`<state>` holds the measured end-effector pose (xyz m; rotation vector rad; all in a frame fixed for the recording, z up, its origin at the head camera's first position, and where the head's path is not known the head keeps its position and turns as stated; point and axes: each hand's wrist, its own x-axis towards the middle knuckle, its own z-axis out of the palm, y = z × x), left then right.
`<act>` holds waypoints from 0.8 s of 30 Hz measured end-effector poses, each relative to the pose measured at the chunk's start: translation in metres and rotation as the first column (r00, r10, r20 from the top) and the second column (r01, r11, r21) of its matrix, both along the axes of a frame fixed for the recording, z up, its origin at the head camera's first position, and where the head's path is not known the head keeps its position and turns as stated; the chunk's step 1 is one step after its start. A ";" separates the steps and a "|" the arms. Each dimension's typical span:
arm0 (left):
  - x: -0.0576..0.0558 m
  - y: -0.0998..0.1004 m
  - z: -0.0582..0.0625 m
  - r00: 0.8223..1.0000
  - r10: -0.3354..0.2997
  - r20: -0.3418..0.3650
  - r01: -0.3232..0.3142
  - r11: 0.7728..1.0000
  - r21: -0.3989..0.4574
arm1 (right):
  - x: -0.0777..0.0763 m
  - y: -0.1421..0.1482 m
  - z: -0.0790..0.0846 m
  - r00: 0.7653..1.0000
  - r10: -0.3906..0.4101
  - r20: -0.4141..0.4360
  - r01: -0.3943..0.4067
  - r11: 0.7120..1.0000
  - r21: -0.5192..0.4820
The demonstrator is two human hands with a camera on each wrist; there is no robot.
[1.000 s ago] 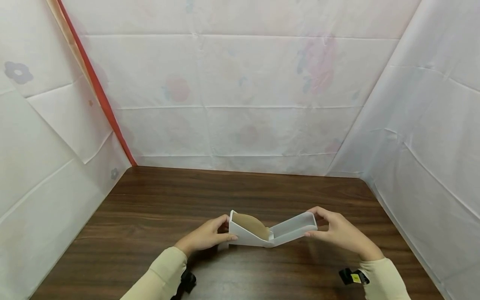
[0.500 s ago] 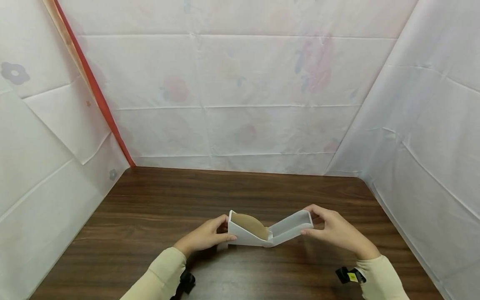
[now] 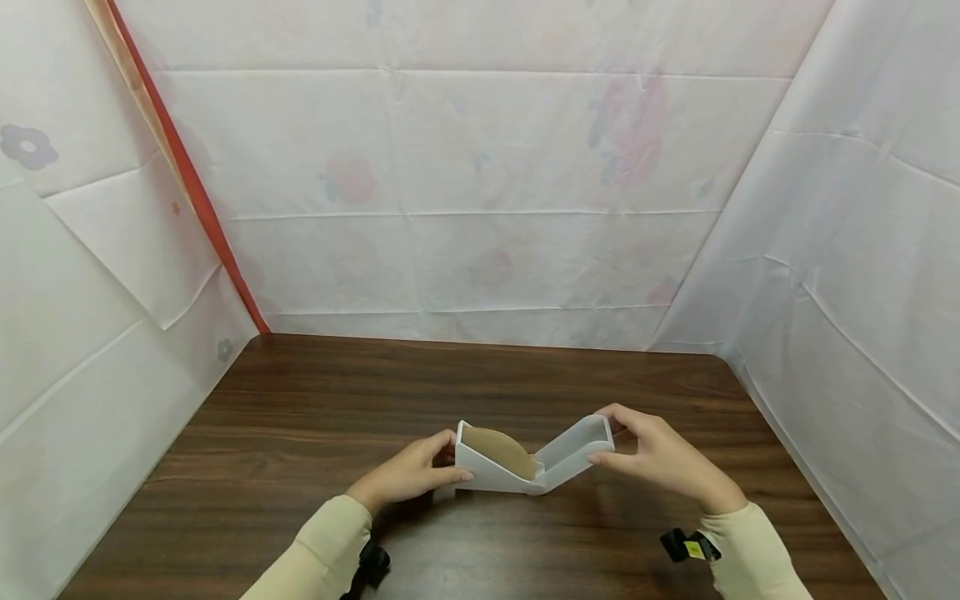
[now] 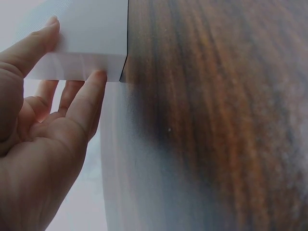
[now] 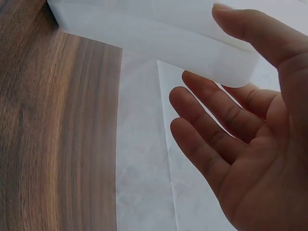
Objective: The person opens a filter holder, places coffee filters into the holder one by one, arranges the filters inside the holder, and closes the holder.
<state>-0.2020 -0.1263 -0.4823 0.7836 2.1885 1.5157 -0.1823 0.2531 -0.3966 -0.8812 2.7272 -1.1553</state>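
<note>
A white hinged box [image 3: 491,473] sits on the wooden table, with a rounded brown sheet-like piece [image 3: 498,450] standing up inside its left half. At its left end my left hand [image 3: 411,477] holds the box between thumb and fingers; the left wrist view shows the fingertips against the box's end wall [image 4: 77,65]. My right hand [image 3: 660,454] pinches the far end of the swung-out lid [image 3: 573,454], which slants up to the right from the hinge. In the right wrist view, the thumb lies over the lid [image 5: 159,38] with fingers beneath.
The dark wooden table [image 3: 360,375] spreads around the box. Pale printed sheets [image 3: 480,208] stand behind and on both sides, with a red strip [image 3: 198,187] along the back left corner. A black strap device [image 3: 690,546] is on the right wrist.
My right hand has moved left and slightly up, tilting the lid more steeply about its hinge. The left hand and the box's left half stay in place.
</note>
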 end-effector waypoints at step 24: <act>0.000 0.000 0.000 1.000 -0.007 0.012 0.006 1.000 0.027 | -0.010 -0.050 0.000 0.998 0.065 0.000 -0.065 0.994 -0.086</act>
